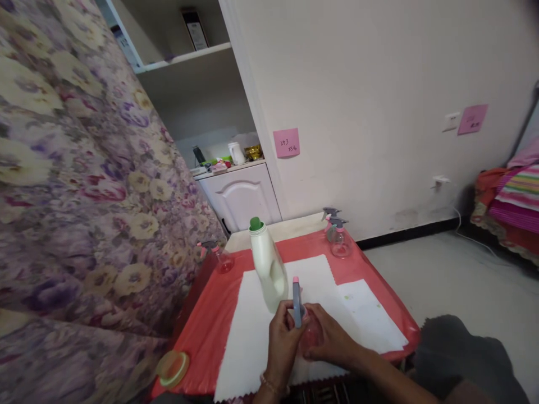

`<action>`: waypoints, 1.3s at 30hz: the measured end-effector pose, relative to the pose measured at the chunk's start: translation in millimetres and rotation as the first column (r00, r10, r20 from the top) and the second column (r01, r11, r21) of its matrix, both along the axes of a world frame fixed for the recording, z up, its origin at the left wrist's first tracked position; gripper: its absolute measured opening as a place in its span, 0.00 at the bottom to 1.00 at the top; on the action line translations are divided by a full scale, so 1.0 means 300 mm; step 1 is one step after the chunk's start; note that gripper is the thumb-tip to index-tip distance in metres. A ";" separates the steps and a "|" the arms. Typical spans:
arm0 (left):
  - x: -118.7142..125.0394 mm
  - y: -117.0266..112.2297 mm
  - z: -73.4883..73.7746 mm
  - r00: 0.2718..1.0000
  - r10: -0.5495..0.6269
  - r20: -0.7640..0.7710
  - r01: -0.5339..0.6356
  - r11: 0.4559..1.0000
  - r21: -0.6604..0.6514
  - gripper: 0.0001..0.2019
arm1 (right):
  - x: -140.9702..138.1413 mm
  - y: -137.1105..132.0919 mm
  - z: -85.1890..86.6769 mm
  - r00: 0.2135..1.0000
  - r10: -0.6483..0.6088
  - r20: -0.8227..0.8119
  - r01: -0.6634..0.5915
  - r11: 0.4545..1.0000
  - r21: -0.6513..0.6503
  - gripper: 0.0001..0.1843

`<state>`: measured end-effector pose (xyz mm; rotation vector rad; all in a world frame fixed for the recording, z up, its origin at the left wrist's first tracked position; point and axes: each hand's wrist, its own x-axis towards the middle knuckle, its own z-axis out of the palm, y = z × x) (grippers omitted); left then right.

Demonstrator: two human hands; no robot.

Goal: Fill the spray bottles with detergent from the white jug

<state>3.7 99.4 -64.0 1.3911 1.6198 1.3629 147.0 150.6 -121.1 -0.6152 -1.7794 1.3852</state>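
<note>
Near the front of the red table, my right hand (326, 336) is closed round the clear reddish body of a spray bottle (310, 332). My left hand (281, 335) grips the same bottle's grey spray head (297, 303), which has a pink nozzle tip; its fingers are partly hidden behind the head. A pale green jug (266, 264) with a green cap (255, 224) stands upright just beyond my hands. Under the hands lies a white cloth (240, 336) with a zigzag edge.
Two spray bottles (340, 244) stand at the table's far right corner, another spray bottle (224, 261) at the far left. A round yellowish lid (173, 368) lies front left. A floral curtain (105, 224) hangs close on the left. White paper (373, 314) lies right.
</note>
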 end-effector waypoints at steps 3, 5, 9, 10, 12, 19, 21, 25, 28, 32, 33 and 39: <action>0.004 -0.002 0.010 1.000 -0.005 0.008 0.005 1.000 -0.003 0.21 | -0.002 -0.001 0.000 1.000 0.001 -0.011 -0.001 1.000 -0.014 0.44; 0.000 -0.007 0.024 0.998 -0.069 0.012 0.069 0.998 -0.005 0.20 | -0.002 -0.001 0.000 1.000 0.001 -0.004 -0.001 1.000 -0.004 0.46; -0.003 -0.008 0.026 0.995 -0.098 0.014 0.098 0.995 0.007 0.15 | -0.001 0.002 -0.005 1.000 -0.008 0.019 0.007 1.000 0.021 0.46; -0.001 -0.005 0.020 0.997 -0.072 0.019 0.072 0.997 0.011 0.14 | -0.001 0.003 -0.007 1.000 -0.008 0.015 0.008 1.000 0.025 0.46; 0.003 0.001 0.008 0.999 -0.027 0.027 0.026 1.000 0.010 0.14 | -0.001 0.005 -0.015 1.000 -0.006 -0.004 0.006 1.000 0.027 0.45; -0.008 -0.009 0.029 0.990 -0.138 -0.001 0.138 0.990 0.019 0.16 | -0.004 0.012 -0.026 1.000 0.001 0.000 -0.001 0.999 0.046 0.49; -0.004 -0.007 0.028 0.994 -0.110 -0.010 0.111 0.994 0.024 0.13 | -0.003 0.008 -0.020 1.000 -0.001 -0.013 0.001 0.999 0.043 0.47; 0.005 0.003 0.013 1.000 0.018 -0.019 -0.017 1.000 0.012 0.11 | -0.004 0.004 -0.017 1.000 -0.004 -0.011 0.005 1.000 0.026 0.45; -0.001 -0.001 0.015 0.999 -0.042 -0.015 0.042 0.999 0.013 0.16 | -0.006 0.005 -0.026 1.000 0.000 -0.028 0.001 1.000 0.020 0.47; -0.008 -0.013 0.033 0.990 -0.140 -0.008 0.140 0.988 0.058 0.13 | -0.009 0.003 -0.032 0.999 0.007 -0.051 -0.007 1.000 -0.006 0.49; -0.006 -0.013 0.037 0.991 -0.132 -0.007 0.132 0.989 0.069 0.11 | -0.009 0.002 -0.031 0.999 0.011 -0.052 -0.012 1.000 -0.014 0.49; 0.016 -0.010 0.035 1.000 0.003 -0.020 -0.002 0.997 0.082 0.08 | -0.006 -0.003 -0.012 1.000 0.005 -0.012 -0.005 1.000 -0.021 0.45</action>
